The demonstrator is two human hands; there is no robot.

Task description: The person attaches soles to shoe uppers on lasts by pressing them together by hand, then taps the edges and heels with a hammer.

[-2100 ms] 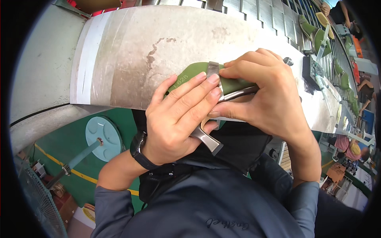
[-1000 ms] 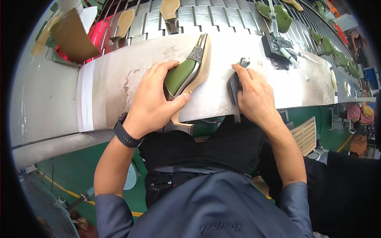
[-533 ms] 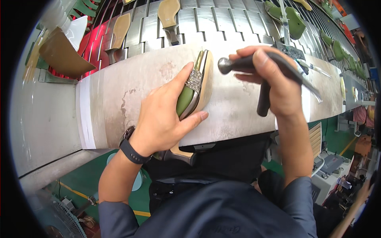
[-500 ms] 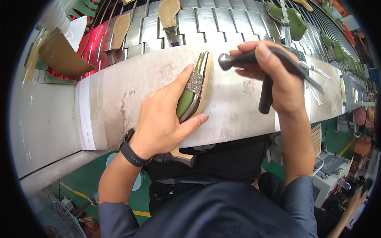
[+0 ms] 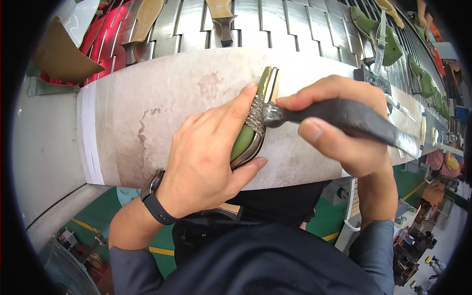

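Observation:
A high-heeled sandal (image 5: 246,147) on a green shoe last lies tilted on its side over the bench pad, its glittery strap (image 5: 254,115) uppermost. My left hand (image 5: 201,152) is closed round it, fingers along the upper and thumb by the sole edge. Below my wrist, part of its tan heel end (image 5: 228,210) shows. In my right hand (image 5: 356,147) is a hammer (image 5: 339,115) with a rounded metal face and dark body. That face is at the sole edge beside the strap, seemingly touching it. My right hand hides the hammer's handle.
The pale, stained pad (image 5: 162,93) covers the bench. Beyond it runs a slatted metal conveyor (image 5: 285,24) bearing tan heeled soles (image 5: 147,19) and green lasts (image 5: 391,46). A syringe (image 5: 381,46) stands at the right; a curved brown sheet (image 5: 61,51) is at left.
The hammer has come left and down, from apart in the air to the sandal's sole edge. The sandal has turned slightly, showing less of its tan sole. My view has shifted a little.

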